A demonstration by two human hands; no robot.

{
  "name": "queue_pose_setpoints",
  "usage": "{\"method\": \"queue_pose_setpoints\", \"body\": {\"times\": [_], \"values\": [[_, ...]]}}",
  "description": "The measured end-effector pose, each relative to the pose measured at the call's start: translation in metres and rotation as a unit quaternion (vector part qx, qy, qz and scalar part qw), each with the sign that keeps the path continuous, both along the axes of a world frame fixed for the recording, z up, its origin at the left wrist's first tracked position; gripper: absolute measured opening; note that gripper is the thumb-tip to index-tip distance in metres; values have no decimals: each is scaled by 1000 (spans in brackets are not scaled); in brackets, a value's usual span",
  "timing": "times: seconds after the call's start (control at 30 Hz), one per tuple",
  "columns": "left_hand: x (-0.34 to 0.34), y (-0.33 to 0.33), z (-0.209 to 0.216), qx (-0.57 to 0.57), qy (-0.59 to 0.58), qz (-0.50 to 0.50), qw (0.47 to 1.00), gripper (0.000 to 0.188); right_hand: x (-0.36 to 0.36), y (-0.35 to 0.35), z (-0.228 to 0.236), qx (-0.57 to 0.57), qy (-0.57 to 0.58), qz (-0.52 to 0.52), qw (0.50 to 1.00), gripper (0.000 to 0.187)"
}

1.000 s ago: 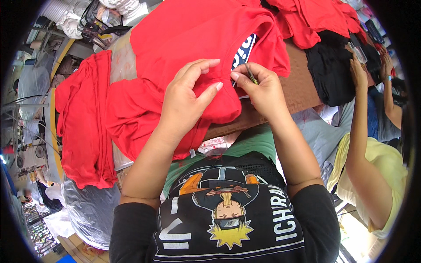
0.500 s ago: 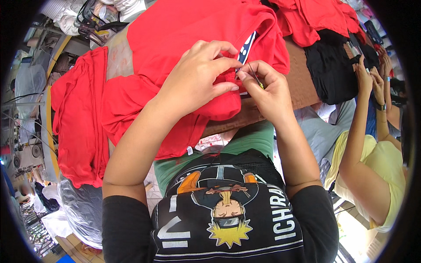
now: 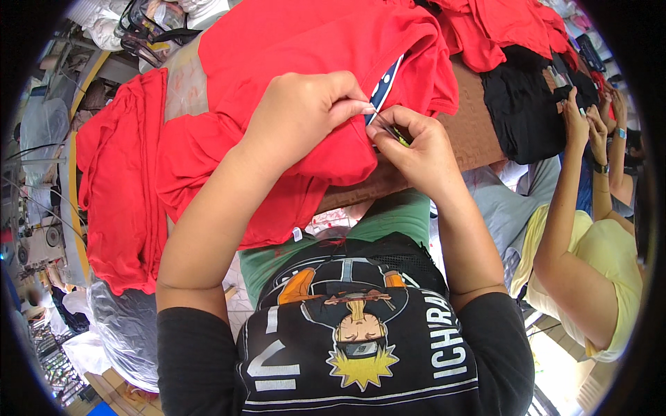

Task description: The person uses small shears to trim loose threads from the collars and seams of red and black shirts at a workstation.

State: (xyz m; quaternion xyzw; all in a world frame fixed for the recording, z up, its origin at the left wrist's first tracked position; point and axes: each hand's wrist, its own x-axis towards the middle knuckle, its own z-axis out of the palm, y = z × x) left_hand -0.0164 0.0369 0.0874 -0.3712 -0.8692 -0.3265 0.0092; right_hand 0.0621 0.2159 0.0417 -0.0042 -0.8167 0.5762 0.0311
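both your hands meet at the collar edge of the red shirt [image 3: 305, 76], which lies spread on the brown worktop [image 3: 472, 132] just in front of you. your left hand [image 3: 305, 114] is closed in a narrow pinch on the fabric beside the blue-and-white neck label [image 3: 383, 87]. your right hand [image 3: 416, 149] is curled shut around a small thin tool [image 3: 390, 128] whose tip touches that same spot.

with the tip this near your left fingertips, a slip could nick them, or cut the cloth rather than a loose thread. bunched fabric under your left palm could also pull the seam out of line.

much is hard to make out: the tool is mostly buried in your fist, so you cannot tell its kind, and no thread shows. more red garments [image 3: 118, 187] hang off the left side, a black garment [image 3: 520, 104] lies to the right, and a person in yellow [image 3: 590, 277] works there with both hands raised, partly cut off by the rim.
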Motion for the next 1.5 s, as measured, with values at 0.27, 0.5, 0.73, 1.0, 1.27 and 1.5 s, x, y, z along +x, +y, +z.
{"method": "queue_pose_setpoints", "body": {"times": [0.27,0.5,0.73,1.0,1.27,1.5], "values": [[-9,-7,7,55,-177,-36,982,15,6,4,20,74,143,6,987,24],[-8,-8,7,66,-192,-41,978,16,6,9,27,130,166,28,977,16],[-6,-8,9,54,-180,-45,981,17,2,3,26,133,186,29,973,16],[-5,-7,9,75,-187,-38,979,14,8,2,40,203,171,22,964,15],[7,-7,21,95,-112,-39,988,15,10,-6,41,257,200,15,945,18],[26,-51,85,233,-90,-328,911,30,10,20,46,72,129,-15,989,24]]}}
